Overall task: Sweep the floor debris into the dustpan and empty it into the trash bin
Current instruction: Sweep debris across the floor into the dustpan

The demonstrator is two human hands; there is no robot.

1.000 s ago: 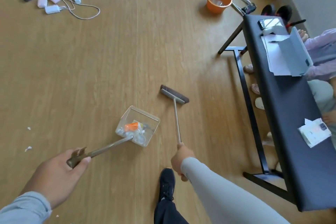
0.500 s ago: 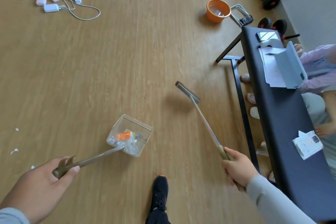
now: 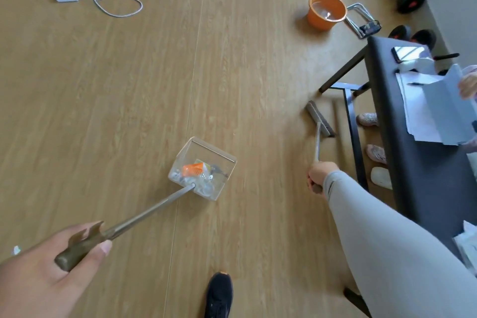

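Broom (image 3: 320, 121) swung right toward the surface (image 3: 413, 162), both hands wrapped on handles, loaded dustpan (image 3: 204, 170) ready for the orange bin (image 3: 325, 11).

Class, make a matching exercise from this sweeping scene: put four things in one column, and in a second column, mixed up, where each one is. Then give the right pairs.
Things:
1. dustpan
2. broom
3. orange bin
4. phone

Places:
A. on the dark bench
B. on the floor far off, beside a metal clamp
C. on a long handle gripped by the left hand, holding debris
D. near the bench leg, its handle gripped by the right hand

Pairs: 1-C, 2-D, 3-B, 4-A
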